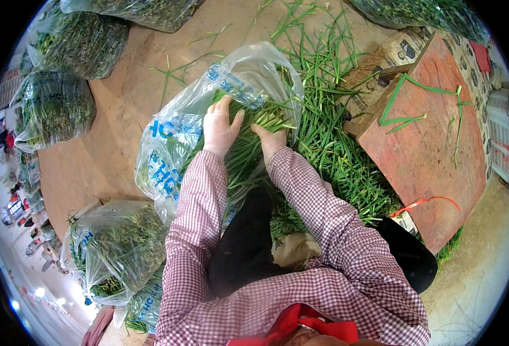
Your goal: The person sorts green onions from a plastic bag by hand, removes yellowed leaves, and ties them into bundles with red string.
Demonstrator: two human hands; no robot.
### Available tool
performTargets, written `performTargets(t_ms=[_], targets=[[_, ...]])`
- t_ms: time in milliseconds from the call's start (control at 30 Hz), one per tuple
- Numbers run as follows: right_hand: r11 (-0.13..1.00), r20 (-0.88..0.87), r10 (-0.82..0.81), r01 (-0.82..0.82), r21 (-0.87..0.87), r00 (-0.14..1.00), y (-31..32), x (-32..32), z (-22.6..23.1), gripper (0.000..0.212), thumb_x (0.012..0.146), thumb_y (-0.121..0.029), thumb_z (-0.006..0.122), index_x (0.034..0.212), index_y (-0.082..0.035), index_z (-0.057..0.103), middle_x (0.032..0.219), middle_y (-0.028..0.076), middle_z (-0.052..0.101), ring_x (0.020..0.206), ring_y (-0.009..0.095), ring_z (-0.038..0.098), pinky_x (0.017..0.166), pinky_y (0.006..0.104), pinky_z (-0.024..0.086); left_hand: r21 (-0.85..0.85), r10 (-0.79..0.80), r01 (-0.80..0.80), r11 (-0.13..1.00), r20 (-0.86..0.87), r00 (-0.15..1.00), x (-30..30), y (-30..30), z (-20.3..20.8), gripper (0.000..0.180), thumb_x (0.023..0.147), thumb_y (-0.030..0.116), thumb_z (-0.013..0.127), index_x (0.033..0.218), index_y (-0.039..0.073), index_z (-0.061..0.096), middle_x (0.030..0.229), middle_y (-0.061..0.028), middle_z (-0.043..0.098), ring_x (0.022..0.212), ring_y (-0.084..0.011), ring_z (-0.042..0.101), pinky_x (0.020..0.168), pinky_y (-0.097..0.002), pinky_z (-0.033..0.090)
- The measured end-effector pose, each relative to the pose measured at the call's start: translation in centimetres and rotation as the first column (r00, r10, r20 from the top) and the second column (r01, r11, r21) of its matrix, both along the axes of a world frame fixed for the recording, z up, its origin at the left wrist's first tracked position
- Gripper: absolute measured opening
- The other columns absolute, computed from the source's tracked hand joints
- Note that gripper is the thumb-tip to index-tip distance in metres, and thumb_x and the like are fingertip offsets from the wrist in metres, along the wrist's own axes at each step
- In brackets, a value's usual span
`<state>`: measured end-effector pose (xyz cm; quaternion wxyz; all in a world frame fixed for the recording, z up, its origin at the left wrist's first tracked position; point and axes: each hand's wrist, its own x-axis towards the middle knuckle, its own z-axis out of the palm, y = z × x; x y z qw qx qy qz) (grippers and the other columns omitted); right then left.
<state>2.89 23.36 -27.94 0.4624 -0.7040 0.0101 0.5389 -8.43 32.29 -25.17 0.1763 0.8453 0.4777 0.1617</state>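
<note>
Clear plastic with blue print is wrapped around green stalks point(243, 158) in an open-mouthed bag point(168, 153), which is spread below and around the fingers of both hands. At the left hand point(220, 131), the thumb is held apart from the fingers, which are laid over the stalks and pointed toward the bag's mouth. By the right hand point(272, 143), the pale ends of the stalks are met at the thumb side; the other fingers are largely hidden, and whether anything is pinched by them cannot be told. Just to the right of the right fingers, loose greens point(346, 167) are heaped; farther right, a reddish board point(427, 155) is strewn with a few green blades point(407, 101) and crossed near its lower edge by a red strip point(433, 200). Well left of the left fingers, a stuffed bag point(58, 112) is stood on brown ground point(116, 132), and nearer, below and to the left of them, another filled bag point(133, 242) is seen. Both forearms are covered by checked sleeves point(194, 207).
</note>
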Motion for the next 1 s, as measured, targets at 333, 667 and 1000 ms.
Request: performTargets(t_ms=[333, 667, 1000], targets=[[0.985, -0.203, -0.133, 0.152, 0.08, 0.97, -2.1, 1.1, -0.2, 0.05, 0.068, -0.007, 0.076, 0.112, 0.003, 0.056, 0.106, 0.01, 0.062, 0.094, 0.023, 0.06, 0.085, 0.0327, 0.046, -0.205, -0.105, 0.062, 0.977, -0.208, 0.973, 2.2, -2.2, -2.8, 0.035, 0.089, 0.031, 0.053, 0.111, 0.005, 0.061, 0.102, -0.0162, 0.061, 0.094, -0.0351, 0.056, 0.08, -0.0457, 0.046], [0.914, -0.401, -0.034, 0.191, 0.358, 0.916, -8.4, 1.6, -2.3, 0.034, 0.075, -0.006, 0.069, 0.108, -0.002, 0.06, 0.103, 0.004, 0.063, 0.095, 0.016, 0.057, 0.087, 0.0298, 0.044, -0.142, -0.081, 0.077, 0.987, -0.022, 0.997, 2.2, -10.9, -1.5, 0.031, 0.087, 0.012, 0.052, 0.116, 0.006, 0.06, 0.102, -0.0118, 0.057, 0.091, -0.031, 0.05, 0.079, -0.0411, 0.042], [0.947, -0.51, -0.199, 0.298, 0.119, 0.837, -7.3, 2.0, -3.5, 0.036, 0.073, -0.008, 0.072, 0.106, -0.001, 0.059, 0.101, 0.007, 0.063, 0.091, 0.02, 0.058, 0.084, 0.0325, 0.045, -0.277, -0.144, 0.135, 0.951, -0.012, 0.989, 1.4, -11.9, 1.0, 0.039, 0.083, 0.016, 0.059, 0.12, 0.002, 0.055, 0.11, -0.0136, 0.055, 0.095, -0.0331, 0.049, 0.082, -0.0413, 0.04]])
